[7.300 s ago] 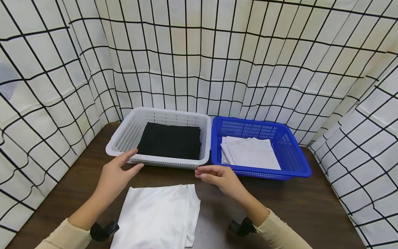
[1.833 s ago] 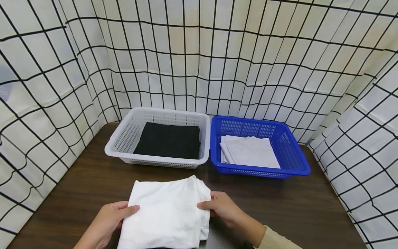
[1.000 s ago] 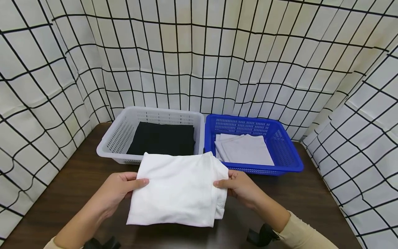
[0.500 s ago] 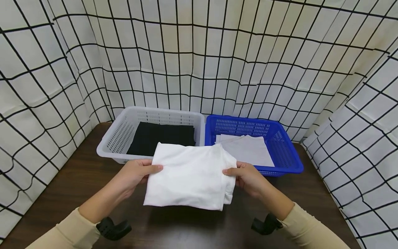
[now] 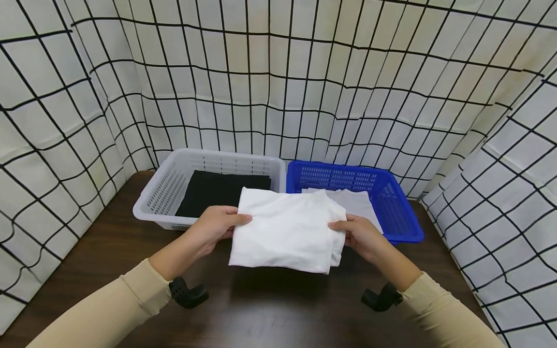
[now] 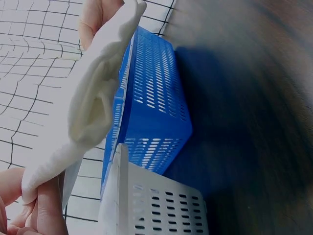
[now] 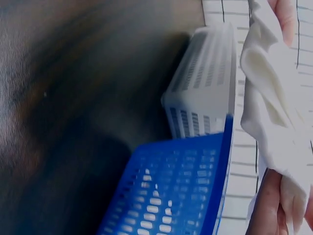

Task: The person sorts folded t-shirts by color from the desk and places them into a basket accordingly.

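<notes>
A folded white garment point(image 5: 285, 232), perhaps a T-shirt, hangs in the air in front of two baskets. My left hand point(image 5: 215, 226) pinches its left edge, thumb on top. The right edge is gripped by my right hand point(image 5: 363, 236), thumb also on top. In the left wrist view the garment's layered near edge point(image 6: 93, 107) shows above the table. Behind it stand a white basket point(image 5: 150, 208) with folded black cloth point(image 5: 217, 186) and a blue basket point(image 5: 406, 229) with folded white cloth point(image 5: 359, 200). The garment hides part of both cloths and the baskets' front rims.
Both baskets sit side by side at the back of the dark wooden table point(image 5: 278, 314). A white curtain with a black grid pattern point(image 5: 270, 96) surrounds the table at the back and sides. A black wrist device point(image 5: 189, 292) is on each arm.
The white garment lay on the table earlier with both hands above it. Both hands then took its edges, lifted it, and carried it forward and to the right, towards the blue basket.
</notes>
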`<state>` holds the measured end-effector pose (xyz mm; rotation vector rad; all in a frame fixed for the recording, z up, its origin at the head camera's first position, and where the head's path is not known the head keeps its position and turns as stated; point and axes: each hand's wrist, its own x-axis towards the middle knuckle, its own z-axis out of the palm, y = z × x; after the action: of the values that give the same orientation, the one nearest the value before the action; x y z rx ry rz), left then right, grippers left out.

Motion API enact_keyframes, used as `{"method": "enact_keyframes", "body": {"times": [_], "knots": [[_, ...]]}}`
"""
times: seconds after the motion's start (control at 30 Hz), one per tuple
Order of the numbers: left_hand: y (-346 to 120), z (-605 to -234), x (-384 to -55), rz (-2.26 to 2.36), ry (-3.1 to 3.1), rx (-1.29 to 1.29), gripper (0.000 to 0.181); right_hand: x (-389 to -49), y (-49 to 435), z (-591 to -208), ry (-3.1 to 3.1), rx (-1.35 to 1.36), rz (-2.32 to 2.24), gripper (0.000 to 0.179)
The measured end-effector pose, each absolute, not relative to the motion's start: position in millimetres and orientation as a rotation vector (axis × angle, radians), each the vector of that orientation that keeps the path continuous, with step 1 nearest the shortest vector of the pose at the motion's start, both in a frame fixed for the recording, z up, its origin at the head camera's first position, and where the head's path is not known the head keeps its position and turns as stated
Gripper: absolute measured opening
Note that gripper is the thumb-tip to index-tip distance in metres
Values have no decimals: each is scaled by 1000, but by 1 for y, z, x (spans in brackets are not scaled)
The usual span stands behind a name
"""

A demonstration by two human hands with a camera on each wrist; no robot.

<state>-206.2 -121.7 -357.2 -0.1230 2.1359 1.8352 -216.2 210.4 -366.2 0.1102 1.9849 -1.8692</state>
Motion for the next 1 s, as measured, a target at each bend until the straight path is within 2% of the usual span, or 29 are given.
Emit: {"method": "enact_keyframes", "body": {"times": [0.33, 1.0], "knots": [[-100, -355, -232, 1849, 2137, -164, 41, -239, 228, -358, 2043, 176, -1873, 49], [-87, -353, -255, 1862, 2056, -174, 41, -248, 238, -351, 2038, 221, -1888, 48]]}}
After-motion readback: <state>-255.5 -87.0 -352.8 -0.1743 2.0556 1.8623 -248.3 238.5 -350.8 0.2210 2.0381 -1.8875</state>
